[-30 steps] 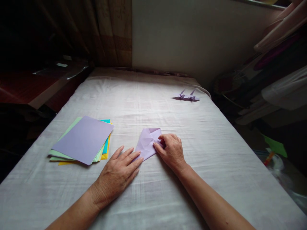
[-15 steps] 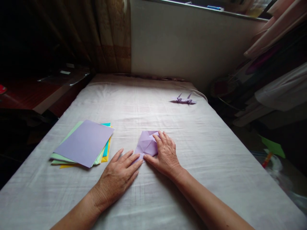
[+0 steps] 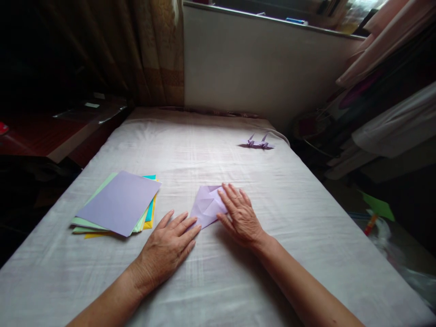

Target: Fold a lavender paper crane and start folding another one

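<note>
A partly folded lilac paper (image 3: 205,206) lies on the white cloth (image 3: 218,281) in the middle of the table. My right hand (image 3: 240,214) lies flat on its right side, fingers stretched out and pressing the paper down. My left hand (image 3: 165,247) rests flat on the cloth, fingers spread, fingertips touching the paper's lower left corner. Neither hand grips anything.
A stack of coloured sheets (image 3: 117,206) with a lilac one on top lies to the left. A finished purple paper crane (image 3: 256,142) sits at the far right of the table. Curtain, wall and hanging clothes surround the table; green paper (image 3: 378,206) lies on the floor at right.
My right hand went from curled fingertips on the paper's right edge to lying flat across it, fingers stretched forward. My left hand has barely moved. The camera has tilted up a little.
</note>
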`<action>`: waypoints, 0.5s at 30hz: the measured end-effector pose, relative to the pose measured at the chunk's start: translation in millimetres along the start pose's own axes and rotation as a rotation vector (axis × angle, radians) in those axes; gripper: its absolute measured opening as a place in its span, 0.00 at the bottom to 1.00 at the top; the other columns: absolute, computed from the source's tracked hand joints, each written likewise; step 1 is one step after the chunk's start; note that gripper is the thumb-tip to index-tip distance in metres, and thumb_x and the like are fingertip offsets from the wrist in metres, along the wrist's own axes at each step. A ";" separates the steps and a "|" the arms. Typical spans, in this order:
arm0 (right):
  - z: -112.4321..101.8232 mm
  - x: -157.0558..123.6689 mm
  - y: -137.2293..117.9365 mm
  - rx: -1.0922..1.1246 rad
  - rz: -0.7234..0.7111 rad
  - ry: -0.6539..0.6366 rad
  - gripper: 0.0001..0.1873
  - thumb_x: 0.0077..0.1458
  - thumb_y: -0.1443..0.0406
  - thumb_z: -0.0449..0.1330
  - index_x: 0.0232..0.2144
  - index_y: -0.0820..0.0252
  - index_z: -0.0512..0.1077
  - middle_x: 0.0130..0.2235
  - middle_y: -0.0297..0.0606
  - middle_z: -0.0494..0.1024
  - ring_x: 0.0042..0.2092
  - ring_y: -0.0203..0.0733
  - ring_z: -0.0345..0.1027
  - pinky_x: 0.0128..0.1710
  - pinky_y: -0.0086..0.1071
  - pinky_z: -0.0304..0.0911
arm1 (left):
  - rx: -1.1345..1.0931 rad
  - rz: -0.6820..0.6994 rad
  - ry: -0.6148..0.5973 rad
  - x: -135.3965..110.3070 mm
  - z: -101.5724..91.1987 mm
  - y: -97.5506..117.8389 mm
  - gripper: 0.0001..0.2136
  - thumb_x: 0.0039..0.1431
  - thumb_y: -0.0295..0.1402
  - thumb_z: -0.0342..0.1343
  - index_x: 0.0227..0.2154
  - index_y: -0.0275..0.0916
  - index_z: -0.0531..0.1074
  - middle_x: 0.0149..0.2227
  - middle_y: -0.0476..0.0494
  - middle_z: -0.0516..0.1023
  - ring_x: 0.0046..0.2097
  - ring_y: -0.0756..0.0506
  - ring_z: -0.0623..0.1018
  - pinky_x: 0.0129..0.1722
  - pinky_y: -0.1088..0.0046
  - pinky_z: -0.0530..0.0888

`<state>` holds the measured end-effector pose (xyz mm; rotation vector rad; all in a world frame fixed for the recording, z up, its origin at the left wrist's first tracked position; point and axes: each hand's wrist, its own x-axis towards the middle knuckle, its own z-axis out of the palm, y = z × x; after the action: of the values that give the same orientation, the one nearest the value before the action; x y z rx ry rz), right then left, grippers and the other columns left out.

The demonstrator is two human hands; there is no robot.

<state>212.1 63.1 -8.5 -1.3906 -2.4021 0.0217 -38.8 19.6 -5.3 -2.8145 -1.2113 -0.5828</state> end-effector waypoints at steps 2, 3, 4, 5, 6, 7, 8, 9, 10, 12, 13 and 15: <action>-2.0 0.5 -13.7 0.060 -0.174 -0.162 0.30 0.65 0.54 0.51 0.66 0.56 0.56 0.68 0.43 0.55 0.69 0.47 0.44 0.68 0.49 0.36 | 0.017 0.003 -0.010 -0.5 -0.1 0.0 0.15 0.68 0.35 0.47 0.52 0.46 0.73 0.55 0.46 0.76 0.56 0.39 0.73 0.61 0.53 0.58; -2.5 0.7 -18.0 0.082 -0.204 -0.231 0.31 0.65 0.52 0.50 0.66 0.56 0.56 0.68 0.43 0.56 0.69 0.47 0.46 0.68 0.49 0.36 | 0.025 0.005 -0.021 -1.5 -0.3 -0.4 0.15 0.68 0.36 0.47 0.53 0.45 0.72 0.55 0.45 0.76 0.57 0.39 0.73 0.62 0.53 0.57; -2.7 0.8 -20.6 0.097 -0.214 -0.282 0.32 0.65 0.51 0.50 0.66 0.57 0.56 0.68 0.43 0.56 0.69 0.48 0.46 0.68 0.50 0.36 | 0.032 0.012 -0.034 -2.9 -0.5 -1.1 0.15 0.68 0.37 0.47 0.54 0.45 0.72 0.56 0.45 0.75 0.57 0.39 0.72 0.62 0.53 0.56; -2.8 0.9 -21.8 0.105 -0.208 -0.317 0.33 0.65 0.49 0.50 0.66 0.57 0.55 0.68 0.43 0.55 0.68 0.49 0.46 0.68 0.51 0.37 | 0.037 0.024 -0.052 -5.0 -1.0 -2.3 0.16 0.68 0.38 0.47 0.55 0.45 0.71 0.57 0.45 0.74 0.58 0.39 0.71 0.63 0.54 0.55; -2.9 1.1 -22.0 0.108 -0.199 -0.339 0.34 0.65 0.48 0.50 0.66 0.58 0.55 0.68 0.43 0.54 0.69 0.49 0.46 0.67 0.52 0.37 | 0.041 0.041 -0.074 -7.5 -1.7 -4.0 0.17 0.68 0.40 0.47 0.56 0.46 0.69 0.58 0.45 0.73 0.59 0.39 0.70 0.63 0.54 0.54; -3.0 1.4 -21.7 0.108 -0.191 -0.351 0.35 0.64 0.48 0.50 0.66 0.58 0.54 0.68 0.44 0.53 0.69 0.50 0.45 0.67 0.52 0.37 | 0.044 0.062 -0.098 -10.4 -2.8 -6.0 0.18 0.68 0.42 0.48 0.58 0.47 0.68 0.60 0.45 0.71 0.60 0.39 0.69 0.64 0.55 0.53; -3.2 1.7 -21.2 0.108 -0.188 -0.358 0.35 0.64 0.47 0.50 0.66 0.58 0.54 0.68 0.44 0.52 0.69 0.50 0.44 0.67 0.52 0.37 | 0.048 0.084 -0.119 -13.5 -4.2 -8.4 0.20 0.67 0.43 0.48 0.59 0.47 0.66 0.61 0.45 0.70 0.61 0.40 0.68 0.64 0.56 0.52; -3.5 1.9 -20.8 0.106 -0.186 -0.364 0.36 0.64 0.47 0.50 0.66 0.58 0.54 0.68 0.44 0.52 0.69 0.49 0.44 0.68 0.52 0.37 | 0.053 0.103 -0.138 -16.6 -6.0 -10.9 0.21 0.67 0.44 0.48 0.60 0.47 0.65 0.62 0.45 0.69 0.62 0.40 0.67 0.64 0.56 0.51; -3.7 2.2 -20.6 0.104 -0.184 -0.370 0.36 0.64 0.47 0.50 0.66 0.59 0.54 0.69 0.44 0.51 0.69 0.49 0.44 0.68 0.52 0.36 | 0.058 0.120 -0.153 -19.4 -8.1 -13.3 0.22 0.67 0.45 0.48 0.61 0.47 0.64 0.62 0.44 0.68 0.62 0.40 0.67 0.65 0.56 0.49; -3.9 2.4 -20.9 0.097 -0.179 -0.376 0.36 0.64 0.47 0.50 0.66 0.59 0.54 0.69 0.44 0.51 0.69 0.49 0.43 0.68 0.52 0.35 | 0.068 0.147 -0.169 -23.6 -12.9 -17.2 0.23 0.67 0.45 0.47 0.62 0.46 0.63 0.62 0.43 0.68 0.62 0.40 0.67 0.65 0.56 0.47; -3.8 2.4 -21.3 0.093 -0.175 -0.376 0.36 0.64 0.47 0.50 0.66 0.59 0.54 0.69 0.44 0.51 0.69 0.49 0.43 0.68 0.52 0.35 | 0.069 0.156 -0.170 -25.2 -15.5 -18.5 0.22 0.68 0.46 0.47 0.61 0.45 0.63 0.62 0.44 0.69 0.61 0.40 0.68 0.66 0.56 0.45; -3.6 2.4 -21.8 0.084 -0.173 -0.370 0.35 0.64 0.47 0.50 0.66 0.58 0.55 0.69 0.43 0.51 0.69 0.49 0.44 0.68 0.51 0.35 | 0.064 0.173 -0.163 -27.7 -20.4 -19.7 0.21 0.68 0.46 0.45 0.60 0.46 0.65 0.61 0.46 0.70 0.61 0.41 0.68 0.66 0.56 0.41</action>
<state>193.9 53.3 -0.3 -1.2230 -2.7768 0.3610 -76.8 10.8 1.6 -2.9193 -0.9728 -0.3054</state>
